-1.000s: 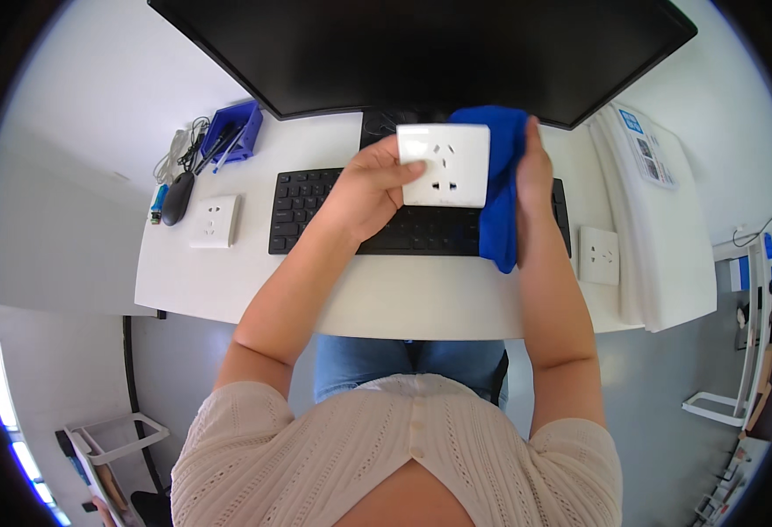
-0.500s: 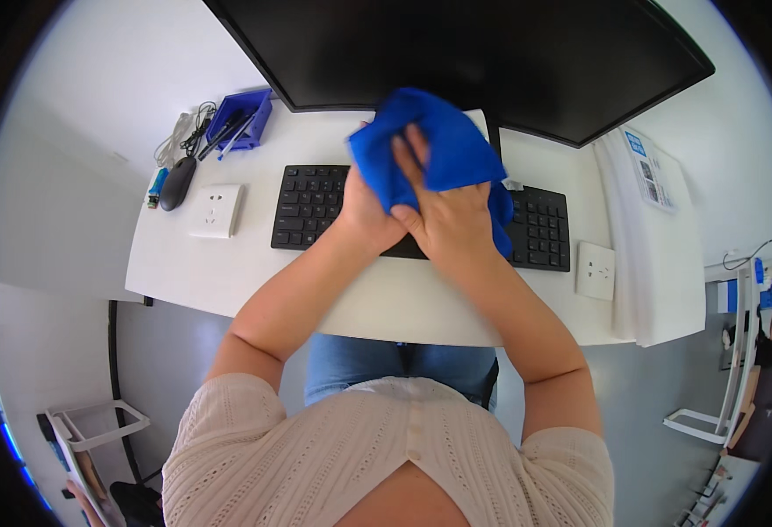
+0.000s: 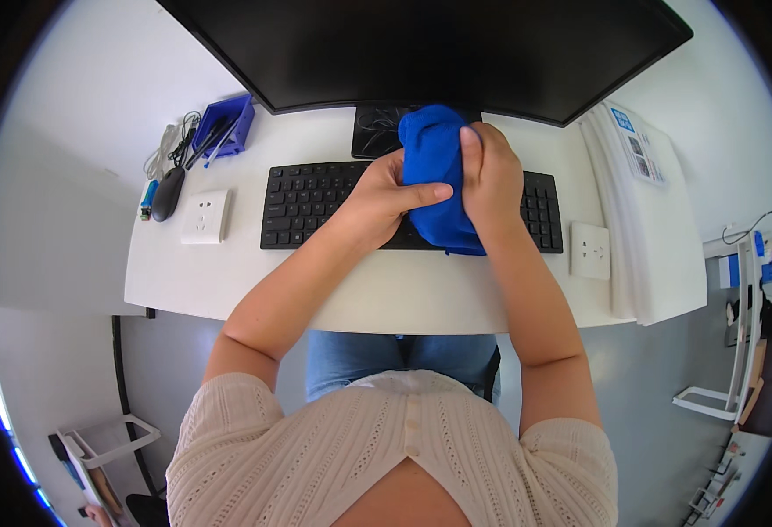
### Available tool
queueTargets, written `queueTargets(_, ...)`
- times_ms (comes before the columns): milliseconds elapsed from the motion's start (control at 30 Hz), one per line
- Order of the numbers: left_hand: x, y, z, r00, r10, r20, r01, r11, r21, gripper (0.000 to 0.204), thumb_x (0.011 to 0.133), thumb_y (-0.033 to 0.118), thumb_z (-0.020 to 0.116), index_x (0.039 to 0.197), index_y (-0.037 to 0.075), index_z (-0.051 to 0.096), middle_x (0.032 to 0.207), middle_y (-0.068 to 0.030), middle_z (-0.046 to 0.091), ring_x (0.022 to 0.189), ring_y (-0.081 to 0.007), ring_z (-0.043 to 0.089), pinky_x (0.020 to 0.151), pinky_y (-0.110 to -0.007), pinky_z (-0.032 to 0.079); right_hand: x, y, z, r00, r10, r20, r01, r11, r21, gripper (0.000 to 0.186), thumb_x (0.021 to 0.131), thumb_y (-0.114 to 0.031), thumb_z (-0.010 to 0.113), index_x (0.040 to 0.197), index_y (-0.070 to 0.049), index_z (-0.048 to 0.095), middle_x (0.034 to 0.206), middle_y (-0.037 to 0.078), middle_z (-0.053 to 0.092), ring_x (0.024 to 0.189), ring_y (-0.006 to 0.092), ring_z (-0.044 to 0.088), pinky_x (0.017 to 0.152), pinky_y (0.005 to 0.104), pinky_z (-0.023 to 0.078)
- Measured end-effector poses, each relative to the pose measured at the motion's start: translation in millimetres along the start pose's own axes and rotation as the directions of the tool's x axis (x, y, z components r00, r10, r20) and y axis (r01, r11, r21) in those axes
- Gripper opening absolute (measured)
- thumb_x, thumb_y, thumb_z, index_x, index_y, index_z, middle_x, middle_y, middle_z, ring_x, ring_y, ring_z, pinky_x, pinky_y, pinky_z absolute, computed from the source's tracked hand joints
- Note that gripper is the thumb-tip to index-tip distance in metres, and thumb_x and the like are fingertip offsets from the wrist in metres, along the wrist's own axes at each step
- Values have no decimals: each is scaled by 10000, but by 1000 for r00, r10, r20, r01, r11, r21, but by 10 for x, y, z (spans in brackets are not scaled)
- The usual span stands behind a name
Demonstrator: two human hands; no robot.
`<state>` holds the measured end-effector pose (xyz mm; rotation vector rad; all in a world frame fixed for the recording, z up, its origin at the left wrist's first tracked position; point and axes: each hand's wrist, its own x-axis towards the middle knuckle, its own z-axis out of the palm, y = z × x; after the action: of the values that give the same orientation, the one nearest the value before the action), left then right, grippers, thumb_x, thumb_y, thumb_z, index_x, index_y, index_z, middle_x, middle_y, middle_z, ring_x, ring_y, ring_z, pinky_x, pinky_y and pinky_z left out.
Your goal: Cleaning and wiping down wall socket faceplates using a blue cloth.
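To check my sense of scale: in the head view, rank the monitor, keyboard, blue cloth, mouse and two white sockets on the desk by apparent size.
1. Monitor, partly cropped
2. Keyboard, partly covered
3. Blue cloth, bunched
4. Left socket and right socket: too alike to rank
5. Mouse

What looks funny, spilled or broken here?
A white wall socket lies on the desk left of the black keyboard, another socket right of it. That looks odd: sockets usually sit in walls. I see nothing spilled or broken.
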<state>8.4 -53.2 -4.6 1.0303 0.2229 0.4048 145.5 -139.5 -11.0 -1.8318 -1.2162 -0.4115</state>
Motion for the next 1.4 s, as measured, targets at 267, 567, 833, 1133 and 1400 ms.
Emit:
queueTargets(267, 78, 93, -105, 988, -147, 40, 128, 943, 306, 391, 792, -41, 719, 1165, -61, 602, 1066, -128, 693, 949, -186, 677, 899, -317, 526, 159, 145, -62, 879, 445, 173, -476, 842, 253, 594, 1009, -488, 444, 812, 35, 643, 710, 190, 629, 629, 324, 586, 651, 380, 481)
queueTargets(567, -27, 402, -122, 982, 174, -78, -182, 976, -116, 342, 874, -52, 628, 1207, 2, 571, 1150, -155, 669, 1064, -247, 663, 952, -395, 532, 269, 667, -115, 576, 697, 427, -757, 257, 601, 589, 962, -550, 504, 1025, 3, 696, 885, 108, 693, 778, 213, 659, 777, 317, 520)
queueTargets(833, 22, 168, -41, 910, 323, -259, -402, 842, -361, 328, 954, 47, 576, 1278, 39, 530, 1281, -140, 605, 1223, -258, 568, 1058, -409, 459, -253, -349, 146, 870, 168, 463, -484, 120, 867, 489, 1015, -251, 474, 1416, 21, 408, 1398, 143, 503, 1295, 256, 472, 1124, 371, 300)
queueTargets(1133, -25, 1, 60, 946, 215, -241, -306, 840, -448, 238, 976, 51, 552, 1208, 4, 563, 1209, -131, 635, 1115, -197, 619, 988, -333, 501, -207, -228, 146, 969, 85, 232, -237, 582, 778, 463, 916, -119, 657, 1315, 18, 466, 1244, 151, 584, 1141, 213, 578, 977, 328, 446)
queueTargets(1400, -48, -94, 202, 983, 68, -172, -132, 908, -397, 242, 995, 125, 545, 1212, 20, 572, 1147, -101, 669, 1006, -141, 656, 885, -266, 534, -210, -168, 100, 965, 243, 96, -235, 645, 727, 277, 960, -238, 615, 1056, 23, 608, 933, 118, 673, 866, 190, 643, 798, 325, 494)
